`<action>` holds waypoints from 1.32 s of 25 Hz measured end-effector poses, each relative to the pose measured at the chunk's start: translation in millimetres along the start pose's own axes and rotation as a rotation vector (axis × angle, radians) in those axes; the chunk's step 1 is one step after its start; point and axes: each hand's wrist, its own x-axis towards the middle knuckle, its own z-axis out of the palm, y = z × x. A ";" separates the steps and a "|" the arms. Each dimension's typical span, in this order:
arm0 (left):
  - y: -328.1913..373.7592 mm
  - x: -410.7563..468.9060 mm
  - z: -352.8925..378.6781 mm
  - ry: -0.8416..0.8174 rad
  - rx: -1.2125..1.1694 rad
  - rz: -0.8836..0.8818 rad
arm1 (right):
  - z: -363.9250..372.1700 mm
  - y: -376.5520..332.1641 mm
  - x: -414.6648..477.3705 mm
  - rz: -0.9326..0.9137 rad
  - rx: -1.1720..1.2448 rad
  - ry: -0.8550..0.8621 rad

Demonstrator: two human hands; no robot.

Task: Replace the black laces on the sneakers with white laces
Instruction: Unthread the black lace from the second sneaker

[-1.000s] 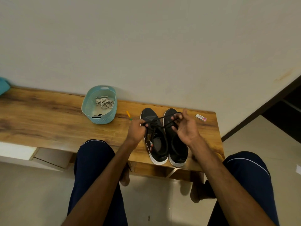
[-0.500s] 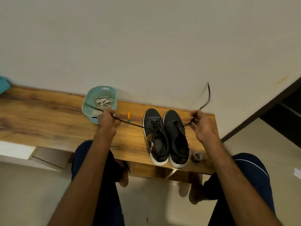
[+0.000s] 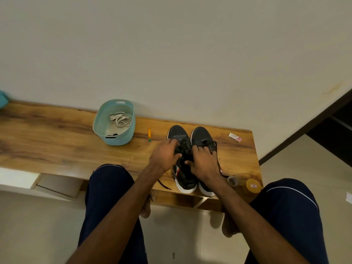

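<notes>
Two hands meet at near table edge: left hand [image 3: 165, 155] and right hand [image 3: 204, 163], fingers curled, pinching black lace [image 3: 183, 146] over eyelets of left sneaker [image 3: 178, 133]. Right sneaker [image 3: 201, 134] touching alongside, both on wooden table [image 3: 57, 143]. Loose lace end trails toward near edge. Farther back, orange marker [image 3: 149, 135]; beyond, teal basket [image 3: 116, 139] holds white laces [image 3: 120, 120].

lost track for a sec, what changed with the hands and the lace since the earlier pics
Both hands came in from wide apart: left hand and right hand now pinch the black lace over the left sneaker. Its loose ends dropped slack onto the table. Right sneaker, basket and white laces stayed put.
</notes>
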 end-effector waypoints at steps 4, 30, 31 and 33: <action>8.5 5.2 19.5 -0.042 0.119 0.091 | 2.8 1.1 -2.4 0.020 0.031 0.076; 21.2 3.6 15.2 0.007 0.271 0.116 | 9.3 -0.9 -13.2 0.116 0.192 0.085; 23.0 4.2 15.7 0.039 0.275 0.127 | 8.6 0.2 -13.9 0.119 0.202 0.090; 21.4 4.5 10.0 0.174 0.125 0.073 | 6.9 3.0 -13.9 0.136 0.216 0.094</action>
